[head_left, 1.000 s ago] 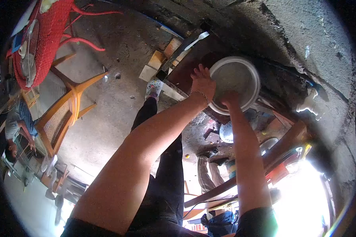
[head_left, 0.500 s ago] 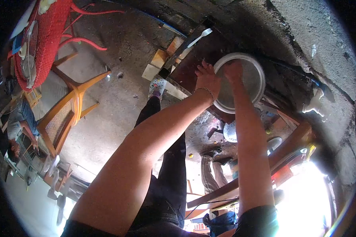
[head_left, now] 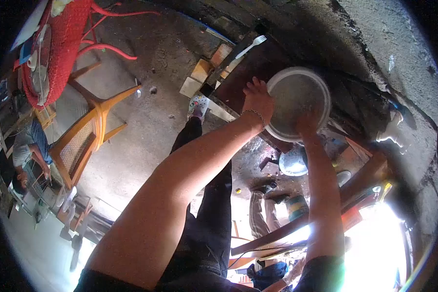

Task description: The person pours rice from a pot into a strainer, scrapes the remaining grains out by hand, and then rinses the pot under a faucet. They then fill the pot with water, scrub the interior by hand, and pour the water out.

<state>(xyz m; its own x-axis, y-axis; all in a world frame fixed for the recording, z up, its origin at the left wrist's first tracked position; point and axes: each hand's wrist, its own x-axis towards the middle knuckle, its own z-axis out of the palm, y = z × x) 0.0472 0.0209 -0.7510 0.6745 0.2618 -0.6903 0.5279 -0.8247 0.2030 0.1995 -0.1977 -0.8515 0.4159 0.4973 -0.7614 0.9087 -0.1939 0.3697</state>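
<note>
A round tub with a pale rim (head_left: 327, 92) and a dull grey inside stands on a dark brown board or low tabletop (head_left: 236, 86). My left hand (head_left: 259, 101), with a bracelet on the wrist, is at the tub's left rim. Its fingers bend at the edge and seem to grip it. My right hand (head_left: 309, 121) reaches into the tub's lower right part. Its fingers look dim and blurred there, so I cannot make out their shape or anything in them. A white plastic fork (head_left: 251, 46) lies at the board's far edge.
A rough wall (head_left: 394, 44) rises at the right. Wooden blocks (head_left: 201, 71) lie beside the board, near my shoe (head_left: 198, 105). At left are a wooden chair (head_left: 100, 117), a red woven seat (head_left: 65, 44) and another person (head_left: 28, 151). A shiny round lid-like thing (head_left: 293, 163) is below the tub.
My right hand has moved from the tub's upper part toward its lower right side. My left hand keeps its place at the rim. The whole view has shifted slightly.
</note>
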